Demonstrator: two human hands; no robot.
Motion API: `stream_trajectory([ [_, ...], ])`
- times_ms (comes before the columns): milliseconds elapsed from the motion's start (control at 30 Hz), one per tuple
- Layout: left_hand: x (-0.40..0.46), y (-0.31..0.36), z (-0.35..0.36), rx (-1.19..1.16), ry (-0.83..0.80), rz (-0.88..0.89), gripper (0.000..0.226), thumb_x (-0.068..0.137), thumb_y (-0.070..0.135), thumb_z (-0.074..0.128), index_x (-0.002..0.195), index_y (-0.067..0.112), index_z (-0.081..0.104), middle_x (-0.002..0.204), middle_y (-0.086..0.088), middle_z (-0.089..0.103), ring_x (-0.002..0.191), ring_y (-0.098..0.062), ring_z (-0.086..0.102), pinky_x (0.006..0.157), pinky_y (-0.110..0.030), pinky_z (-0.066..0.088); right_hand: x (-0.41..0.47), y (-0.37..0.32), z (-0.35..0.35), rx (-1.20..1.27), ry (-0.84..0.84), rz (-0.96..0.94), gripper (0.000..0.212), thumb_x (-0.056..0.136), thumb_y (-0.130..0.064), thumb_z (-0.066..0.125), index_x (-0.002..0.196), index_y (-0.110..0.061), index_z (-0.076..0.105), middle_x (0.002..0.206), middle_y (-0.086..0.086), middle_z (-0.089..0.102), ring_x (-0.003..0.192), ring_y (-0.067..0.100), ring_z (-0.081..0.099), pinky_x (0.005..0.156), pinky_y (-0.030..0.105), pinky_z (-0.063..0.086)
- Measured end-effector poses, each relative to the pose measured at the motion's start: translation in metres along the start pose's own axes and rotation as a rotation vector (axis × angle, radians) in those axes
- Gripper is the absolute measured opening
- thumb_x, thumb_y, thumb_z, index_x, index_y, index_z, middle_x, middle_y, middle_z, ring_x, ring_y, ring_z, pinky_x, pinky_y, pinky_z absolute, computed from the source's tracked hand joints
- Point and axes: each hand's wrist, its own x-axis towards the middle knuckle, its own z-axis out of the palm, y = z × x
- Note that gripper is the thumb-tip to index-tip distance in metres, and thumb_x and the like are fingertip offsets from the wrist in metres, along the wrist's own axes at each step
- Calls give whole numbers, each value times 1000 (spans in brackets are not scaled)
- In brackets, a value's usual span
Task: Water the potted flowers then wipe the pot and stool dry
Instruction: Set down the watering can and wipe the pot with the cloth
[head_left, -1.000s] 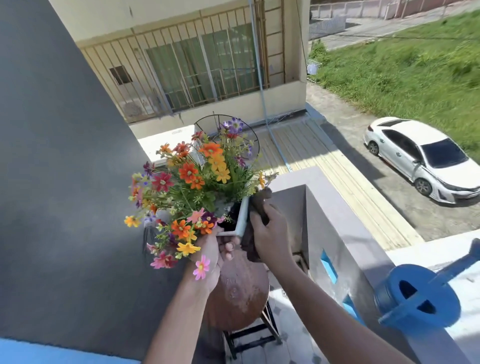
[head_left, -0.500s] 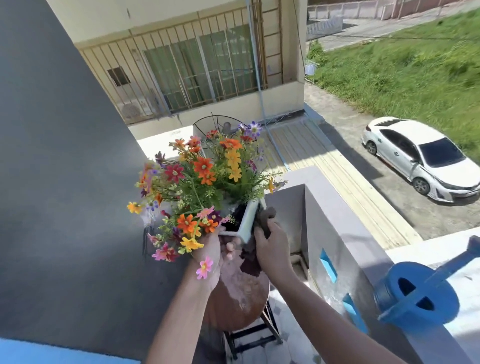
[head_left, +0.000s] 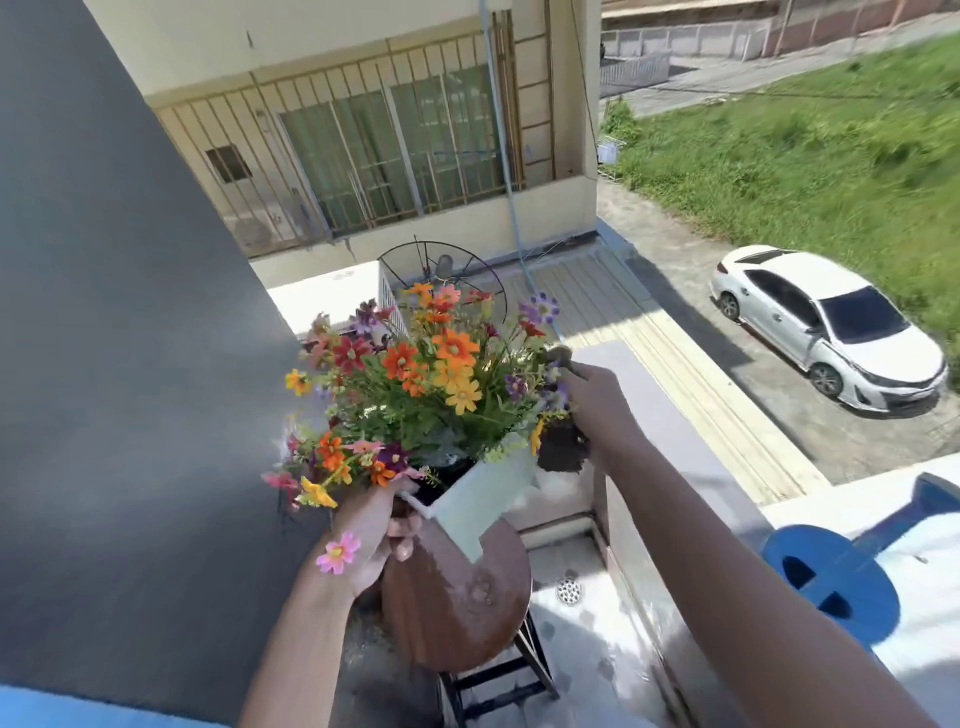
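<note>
The pot (head_left: 480, 493), white and square-sided, is tilted and held in the air above the round brown stool (head_left: 457, 597), not resting on it. Flowers (head_left: 431, 374) in orange, red, yellow, pink and purple spill over its top and hide most of the rim and all of the soil.

The left hand (head_left: 374, 530) holds the pot at its near left corner; the fingers (head_left: 402, 530) are curled around the edge, but a pink bloom and the foliage cover the back of the hand and the thumb. The right hand (head_left: 592, 400) is at the far right side of the pot, closed on a dark cloth (head_left: 563, 447) that hangs below it against the pot wall. How the fingers lie on the cloth cannot be told, since they are turned away and the flowers screen them.

The stool seat shows pale wet-looking patches; its dark legs are partly cut off by the lower edge. A blue watering can (head_left: 831, 582) sits on the ledge (head_left: 675, 415) at right, its body cut by the right forearm and its spout running out of frame. The picture is blurred towards the edges.
</note>
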Motion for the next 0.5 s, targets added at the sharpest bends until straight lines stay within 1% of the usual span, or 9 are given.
stream_trajectory([
  [67,4,4,-11,7,-6,13,24,96,5,44,73,6,51,44,-8,41,21,-7,32,27,-12,24,-1,-9,-8,16,-102,58,35,93,-3,48,60,-14,55,47,-2,45,42,14,42,49,24,37],
  [133,5,9,-20,18,-12,15,26,95,6,42,70,6,48,38,-5,37,19,-7,28,26,-11,23,-9,-13,-7,14,-244,115,51,94,0,39,47,-19,44,36,-9,36,29,6,30,39,16,28],
  [200,4,17,-23,43,8,15,28,96,6,40,69,6,47,29,-1,34,17,-8,25,26,-9,20,-14,-17,-9,-1,-332,173,56,95,-3,39,42,-21,43,36,-7,37,29,6,31,43,20,27],
  [267,3,22,-24,77,41,30,30,97,6,37,68,6,46,27,-1,33,18,-9,25,28,-7,19,-13,-19,-10,-64,-393,189,50,95,0,41,50,-21,46,44,-6,43,38,7,38,52,29,29],
  [300,4,22,-24,100,53,41,31,97,4,35,68,7,47,28,-2,33,19,-9,25,30,-7,20,-13,-18,-9,-137,-404,169,44,95,3,42,58,-20,47,53,-6,47,46,8,42,54,31,33],
  [333,5,22,-24,138,60,51,32,97,3,34,67,8,47,29,-1,33,21,-10,25,31,-9,20,-17,-19,-9,-200,-396,158,39,96,6,43,65,-19,47,62,-4,50,54,8,45,56,29,40],
  [400,8,19,-23,226,61,83,36,96,2,32,63,9,45,32,0,32,27,-11,25,35,-16,20,-23,-19,-7,-259,-331,137,38,96,9,46,70,-19,45,71,-3,48,61,5,45,52,11,44],
  [467,12,13,-22,293,52,118,36,95,2,31,64,8,47,36,0,34,33,-12,27,37,-20,21,-24,-14,-3,-179,-251,89,42,93,13,48,72,-23,42,69,-6,47,59,6,45,47,10,43],
  [500,13,11,-20,299,55,133,33,95,3,31,68,7,49,41,-1,36,36,-13,30,37,-21,23,-22,-8,-1,-118,-219,77,45,91,17,46,70,-22,39,62,-7,45,55,9,40,42,15,40],
])
